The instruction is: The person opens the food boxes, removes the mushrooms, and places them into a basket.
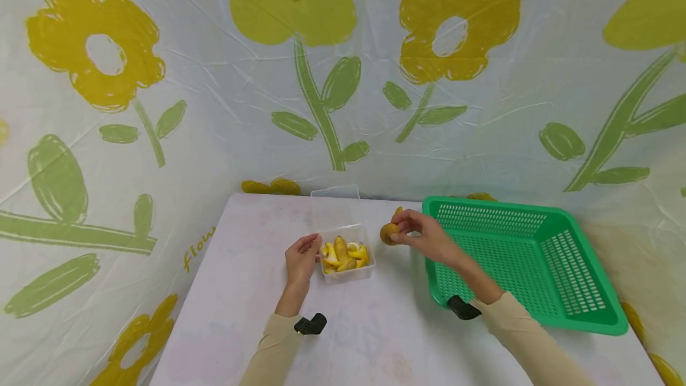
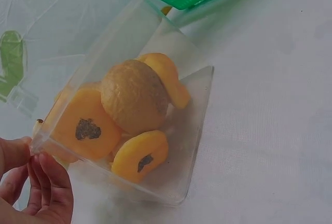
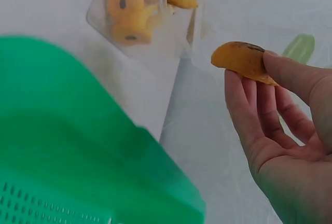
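My left hand point(image 1: 301, 261) pinches the left edge of a clear plastic box point(image 1: 347, 277), which stands on the table with its lid point(image 1: 334, 210) hinged up behind it. Inside lie several yellow and brown pieces point(image 1: 341, 249); from the side a rounded brown one point(image 2: 135, 97) shows, along with orange ones point(image 2: 140, 155) marked by dark patches. My right hand point(image 1: 426, 237) holds a yellow-brown, mushroom-like piece point(image 1: 389, 233) in the air, right of the box. In the right wrist view the thumb and fingertips pinch this piece point(image 3: 241, 60), which has a dark mark on top.
A large green perforated plastic basket point(image 1: 439, 290) sits on the right of the table, under my right forearm. The white table point(image 1: 332, 332) meets a flower-printed cloth point(image 1: 225, 136) behind and at the left.
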`<state>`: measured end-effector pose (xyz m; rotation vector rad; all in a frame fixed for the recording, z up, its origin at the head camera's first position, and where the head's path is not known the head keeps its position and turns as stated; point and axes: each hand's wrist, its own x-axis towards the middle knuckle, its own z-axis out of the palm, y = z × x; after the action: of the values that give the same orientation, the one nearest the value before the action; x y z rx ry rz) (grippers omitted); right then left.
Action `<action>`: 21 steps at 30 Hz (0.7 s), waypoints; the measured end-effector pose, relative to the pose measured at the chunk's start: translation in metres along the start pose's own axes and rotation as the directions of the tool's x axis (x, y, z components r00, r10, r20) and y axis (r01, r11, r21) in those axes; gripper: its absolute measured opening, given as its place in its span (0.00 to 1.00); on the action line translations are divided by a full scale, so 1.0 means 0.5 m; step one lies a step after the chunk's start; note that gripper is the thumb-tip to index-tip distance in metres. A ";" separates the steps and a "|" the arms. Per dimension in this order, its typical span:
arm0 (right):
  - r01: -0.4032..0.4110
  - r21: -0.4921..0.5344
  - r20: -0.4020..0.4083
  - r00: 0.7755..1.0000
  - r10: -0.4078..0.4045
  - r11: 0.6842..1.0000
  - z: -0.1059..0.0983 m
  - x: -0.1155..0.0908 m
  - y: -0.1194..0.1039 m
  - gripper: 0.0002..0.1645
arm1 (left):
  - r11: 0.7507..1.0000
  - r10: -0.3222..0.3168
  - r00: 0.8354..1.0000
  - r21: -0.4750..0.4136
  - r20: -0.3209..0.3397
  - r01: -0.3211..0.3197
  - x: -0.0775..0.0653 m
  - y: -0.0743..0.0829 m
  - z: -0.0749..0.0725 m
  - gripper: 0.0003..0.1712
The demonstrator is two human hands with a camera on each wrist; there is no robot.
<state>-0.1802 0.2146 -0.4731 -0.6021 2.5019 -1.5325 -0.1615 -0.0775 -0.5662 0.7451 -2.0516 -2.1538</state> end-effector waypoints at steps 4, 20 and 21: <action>-0.019 0.005 -0.026 0.999 0.019 1.000 -0.031 -0.009 0.003 0.18 | 1.000 -0.001 1.000 0.008 0.003 0.001 0.001 -0.001 0.000 0.15; -0.157 0.001 -0.090 0.984 0.156 0.988 -0.151 -0.053 0.060 0.25 | 1.000 0.025 1.000 -0.018 0.003 -0.025 0.004 -0.007 0.000 0.14; -0.166 0.004 -0.088 0.982 0.166 0.986 -0.158 -0.055 0.064 0.26 | 1.000 0.024 1.000 -0.020 0.003 -0.024 0.004 -0.006 0.000 0.14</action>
<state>-0.1891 0.3035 -0.4667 -0.3227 2.5453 -1.5256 -0.1623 -0.0777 -0.5696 0.7111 -2.0265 -2.1615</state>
